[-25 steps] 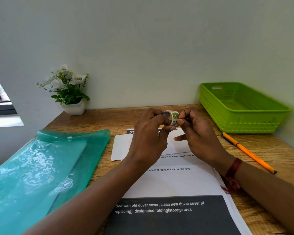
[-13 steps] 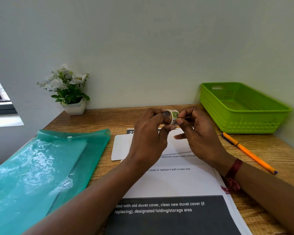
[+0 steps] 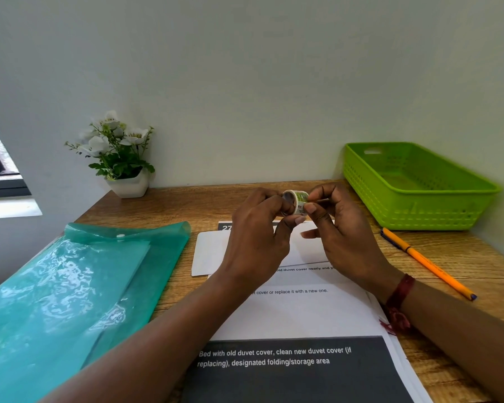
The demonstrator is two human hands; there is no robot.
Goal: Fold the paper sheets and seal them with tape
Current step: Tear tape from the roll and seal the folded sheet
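Note:
A small roll of green-patterned tape (image 3: 298, 200) is held above the wooden desk (image 3: 204, 203). My left hand (image 3: 259, 237) grips the roll from the left with thumb and fingers. My right hand (image 3: 336, 228) pinches the roll's outer face with thumb and forefinger. Under the hands lies a folded white paper sheet (image 3: 213, 251), on top of printed sheets (image 3: 303, 312) with a dark band of white text near me.
A teal plastic document folder (image 3: 70, 292) covers the desk's left side. A white pot of white flowers (image 3: 120, 158) stands at the back left. A green plastic basket (image 3: 413, 184) sits at the back right, with an orange pen (image 3: 428, 263) in front of it.
The hands and the tape roll stay almost where they were. My right thumb and forefinger have shifted slightly on the roll's face.

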